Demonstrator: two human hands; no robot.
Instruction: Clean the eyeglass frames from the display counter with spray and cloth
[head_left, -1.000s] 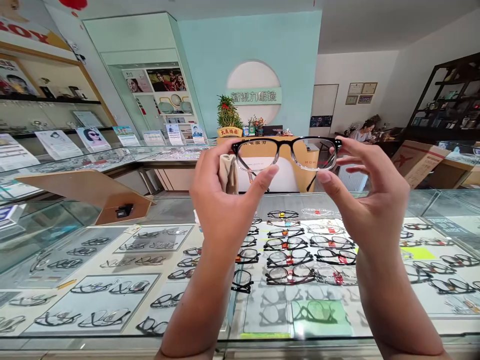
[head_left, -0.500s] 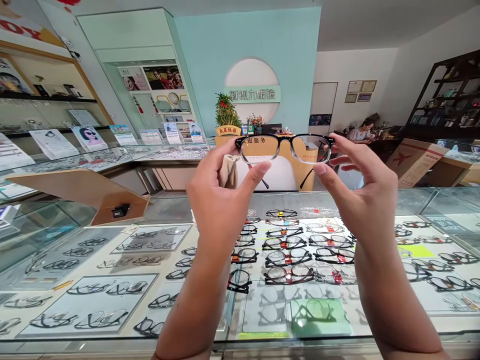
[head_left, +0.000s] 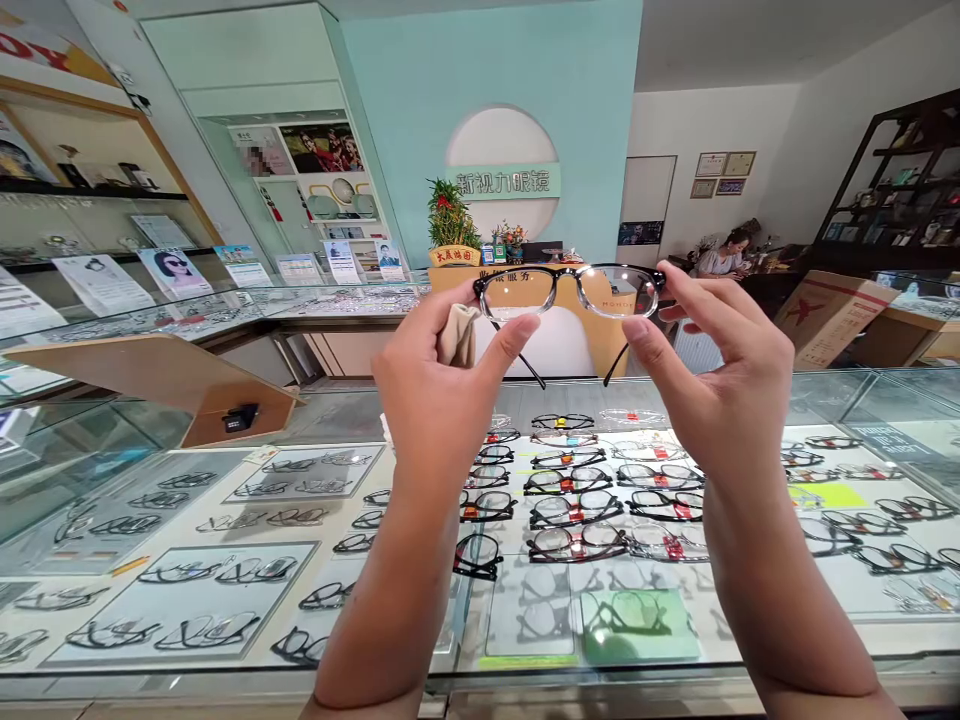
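Eyeglasses (head_left: 568, 272) are raised above the glass table (head_left: 480, 680), my left hand (head_left: 442, 385) and right hand (head_left: 724, 370) each pinching one frame corner; my left hand also clasps a beige cloth (head_left: 460, 335). Rows of spectacles (head_left: 577, 543) lie inside the table.

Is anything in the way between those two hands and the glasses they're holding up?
Nothing visible is: the left hand and right hand hold the glasses at opposite ends. A beige cloth is tucked in the left hand, below that end of the frame.
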